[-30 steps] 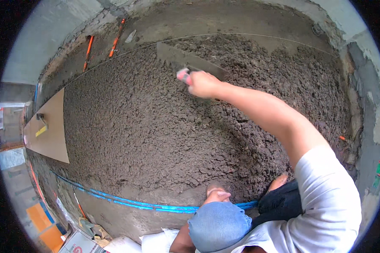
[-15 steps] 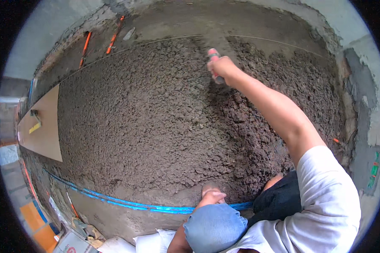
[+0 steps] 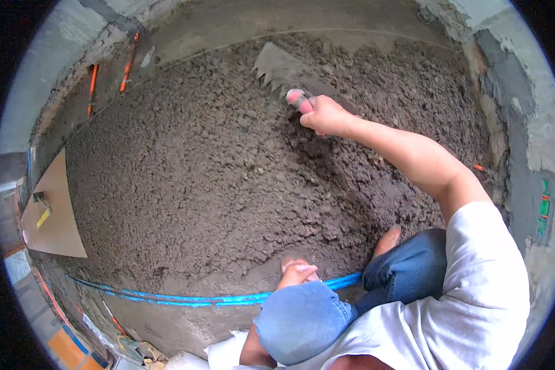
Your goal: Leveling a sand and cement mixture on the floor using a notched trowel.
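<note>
My right hand (image 3: 327, 116) is wrapped round the pink and grey handle of a trowel (image 3: 283, 69), with the arm stretched out across the mortar. The grey blade lies on the rough, dark mortar bed (image 3: 185, 166), near its far side; its near-left edge looks jagged. Beside my bent left knee, my left hand (image 3: 299, 271) hangs low with its fingers pressed together. Nothing shows in those fingers. They are close to my left foot, at the near border of the mortar.
Blue pipes (image 3: 216, 301) run along the near side. A beige board (image 3: 55, 216) with a tool on it lies at the left. Orange pipes (image 3: 129, 65) stick out at the far left. A thin string (image 3: 351, 31) crosses the far side, and a grey wall (image 3: 530, 117) rises at the right.
My right hand has drawn the trowel nearer to me, and its blade now shows to the far left of the handle. The whole view has shifted a little. My left hand stays by the knee.
</note>
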Tool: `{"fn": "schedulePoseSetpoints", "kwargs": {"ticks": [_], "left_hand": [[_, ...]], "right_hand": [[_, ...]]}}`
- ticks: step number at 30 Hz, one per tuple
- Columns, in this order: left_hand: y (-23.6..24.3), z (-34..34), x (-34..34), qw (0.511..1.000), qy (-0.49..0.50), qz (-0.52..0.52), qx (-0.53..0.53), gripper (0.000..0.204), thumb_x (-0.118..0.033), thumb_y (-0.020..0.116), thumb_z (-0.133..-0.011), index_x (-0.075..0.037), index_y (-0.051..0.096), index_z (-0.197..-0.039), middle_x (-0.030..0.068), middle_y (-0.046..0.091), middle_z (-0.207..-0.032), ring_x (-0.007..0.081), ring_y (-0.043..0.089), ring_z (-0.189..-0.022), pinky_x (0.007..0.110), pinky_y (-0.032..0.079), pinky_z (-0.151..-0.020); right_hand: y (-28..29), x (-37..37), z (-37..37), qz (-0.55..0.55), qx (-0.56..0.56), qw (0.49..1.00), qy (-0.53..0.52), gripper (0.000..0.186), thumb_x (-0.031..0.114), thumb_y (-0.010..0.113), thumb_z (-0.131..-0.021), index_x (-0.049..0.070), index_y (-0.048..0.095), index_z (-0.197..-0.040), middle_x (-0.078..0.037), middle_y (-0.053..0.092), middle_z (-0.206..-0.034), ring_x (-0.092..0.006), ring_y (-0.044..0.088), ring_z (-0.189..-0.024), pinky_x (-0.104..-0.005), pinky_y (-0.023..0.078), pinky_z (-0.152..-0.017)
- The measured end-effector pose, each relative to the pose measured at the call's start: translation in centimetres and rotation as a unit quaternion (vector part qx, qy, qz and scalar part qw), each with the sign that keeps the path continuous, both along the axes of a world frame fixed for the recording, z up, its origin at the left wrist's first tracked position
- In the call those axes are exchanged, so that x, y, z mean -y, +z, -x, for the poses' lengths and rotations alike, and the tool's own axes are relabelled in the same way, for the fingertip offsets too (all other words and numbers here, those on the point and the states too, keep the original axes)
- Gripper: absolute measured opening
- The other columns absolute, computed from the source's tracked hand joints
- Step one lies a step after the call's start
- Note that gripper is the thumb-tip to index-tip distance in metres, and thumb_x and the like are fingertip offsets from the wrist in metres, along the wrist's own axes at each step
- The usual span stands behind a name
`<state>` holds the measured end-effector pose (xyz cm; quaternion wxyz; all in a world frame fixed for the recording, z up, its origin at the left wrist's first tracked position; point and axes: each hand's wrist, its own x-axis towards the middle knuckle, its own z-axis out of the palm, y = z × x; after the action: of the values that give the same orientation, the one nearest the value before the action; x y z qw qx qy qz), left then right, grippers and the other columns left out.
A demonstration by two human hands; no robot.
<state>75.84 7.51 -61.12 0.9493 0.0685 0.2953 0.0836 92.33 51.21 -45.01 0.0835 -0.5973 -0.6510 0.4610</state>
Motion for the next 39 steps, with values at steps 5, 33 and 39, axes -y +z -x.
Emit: {"fn": "schedulePoseSetpoints", "kwargs": {"ticks": [5,33,39], "left_hand": [[5.3,-1.4,-4.5,0.985,0.025,-0.144,-0.087,0.039,-0.025,0.05,-0.094,0.003,0.068,-0.073,0.0095,0.066,-0.065,0.0161,0.063,-0.057,0.029,0.05,-0.051],[0.6,-1.5,0.4,0.846,0.074,-0.452,-0.271,0.025,-0.024,0.065,-0.085,0.0,0.069,-0.079,0.0062,0.067,-0.075,0.0138,0.062,-0.073,0.032,0.049,-0.066],[2.3,-1.4,-2.0,0.944,-0.017,-0.235,-0.231,0.034,-0.034,0.063,-0.086,-0.005,0.068,-0.067,0.0049,0.066,-0.065,0.0137,0.06,-0.06,0.033,0.048,-0.057]], "right_hand": [[-0.9,-3.7,-2.5,0.001,0.086,0.995,-0.059,0.025,0.023,0.062,-0.073,-0.001,0.06,-0.078,-0.014,0.066,-0.075,-0.0212,0.065,-0.068,-0.035,0.052,-0.064],[1.1,19.9,11.5,-0.073,0.057,0.806,0.585,0.022,0.016,0.057,-0.072,0.004,0.061,-0.09,-0.018,0.066,-0.083,-0.0339,0.066,-0.08,-0.0437,0.052,-0.073],[0.8,9.9,13.9,-0.121,0.136,0.88,0.439,0.022,0.018,0.058,-0.073,0.007,0.064,-0.09,-0.016,0.066,-0.089,-0.0333,0.064,-0.085,-0.0423,0.051,-0.077]]}}
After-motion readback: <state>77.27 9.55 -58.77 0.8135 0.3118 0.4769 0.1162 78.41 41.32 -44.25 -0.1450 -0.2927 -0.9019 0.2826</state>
